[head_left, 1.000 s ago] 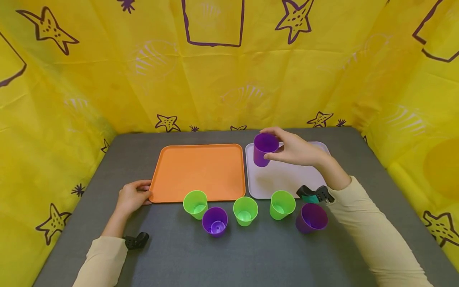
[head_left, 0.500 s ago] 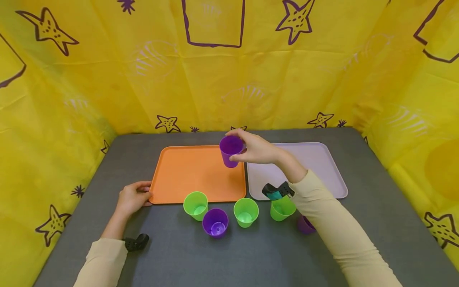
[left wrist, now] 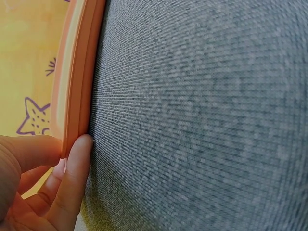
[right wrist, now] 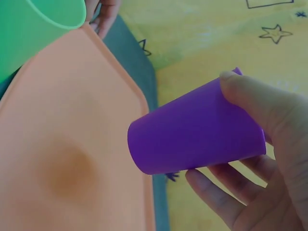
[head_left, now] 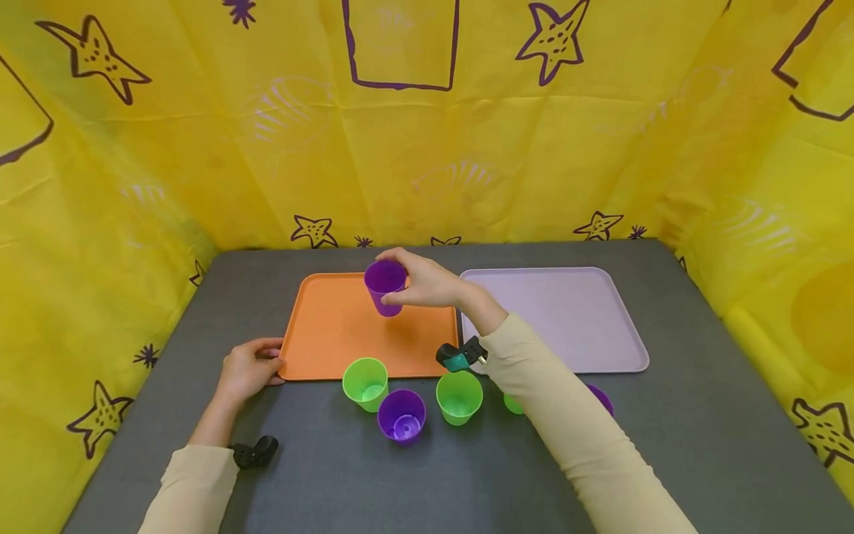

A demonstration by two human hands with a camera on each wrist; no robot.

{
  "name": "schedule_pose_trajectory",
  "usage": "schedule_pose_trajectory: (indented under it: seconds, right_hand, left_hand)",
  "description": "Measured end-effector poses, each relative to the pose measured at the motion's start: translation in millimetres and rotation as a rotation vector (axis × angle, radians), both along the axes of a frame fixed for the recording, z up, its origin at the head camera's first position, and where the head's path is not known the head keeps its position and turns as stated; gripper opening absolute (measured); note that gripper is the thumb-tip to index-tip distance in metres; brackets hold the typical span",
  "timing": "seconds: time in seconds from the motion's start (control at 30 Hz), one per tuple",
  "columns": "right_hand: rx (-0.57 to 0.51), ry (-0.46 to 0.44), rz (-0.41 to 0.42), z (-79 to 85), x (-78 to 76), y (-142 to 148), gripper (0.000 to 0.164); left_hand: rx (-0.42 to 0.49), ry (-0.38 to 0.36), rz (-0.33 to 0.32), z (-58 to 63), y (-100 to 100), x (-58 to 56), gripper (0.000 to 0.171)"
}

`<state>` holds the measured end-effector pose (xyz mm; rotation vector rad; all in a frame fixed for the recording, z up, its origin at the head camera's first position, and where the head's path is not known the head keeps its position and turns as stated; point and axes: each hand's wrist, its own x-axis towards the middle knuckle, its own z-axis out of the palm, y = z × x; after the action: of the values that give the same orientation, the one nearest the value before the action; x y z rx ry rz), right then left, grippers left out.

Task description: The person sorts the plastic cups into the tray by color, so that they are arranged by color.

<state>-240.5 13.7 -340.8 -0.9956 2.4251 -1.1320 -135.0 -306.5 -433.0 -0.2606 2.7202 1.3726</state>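
Observation:
In the head view my right hand (head_left: 427, 282) holds a purple cup (head_left: 387, 289) upright above the orange tray (head_left: 327, 334). The right wrist view has the thumb and fingers on either side of this purple cup (right wrist: 192, 130), its base over the tray, whose surface bears a soft shadow. At the tray's near left corner, my left hand (head_left: 248, 369) pinches the edge. Up close in the left wrist view, the thumb and a finger (left wrist: 77, 166) are on the two faces of the orange rim (left wrist: 79, 91).
Along the trays' near side stand green cups (head_left: 365, 384) (head_left: 459, 398) and a purple cup (head_left: 402, 417). My right sleeve (head_left: 574, 437) partly covers another green cup (head_left: 513, 404) and purple cup (head_left: 602, 398). A lilac tray (head_left: 567, 319) lies right of the orange one.
My right hand has carried the purple cup leftward from over the lilac tray to over the orange tray. The left hand has stayed at the orange tray's corner.

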Motion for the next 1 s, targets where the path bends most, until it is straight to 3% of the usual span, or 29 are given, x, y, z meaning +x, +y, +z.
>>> schedule_pose_trajectory:
  seconds: [0.67,1.0]
  right_hand:
    - [0.077,-0.088,-0.013,-28.9,-17.9,-55,0.065]
    - [0.08,-0.138,0.064,-32.5,-15.8,-84,0.068]
  left_hand:
    - [0.01,-0.003,0.002,-0.6,1,-2.8,0.042]
    - [0.023,-0.019,0.004,0.6,0,-2.5,0.043]
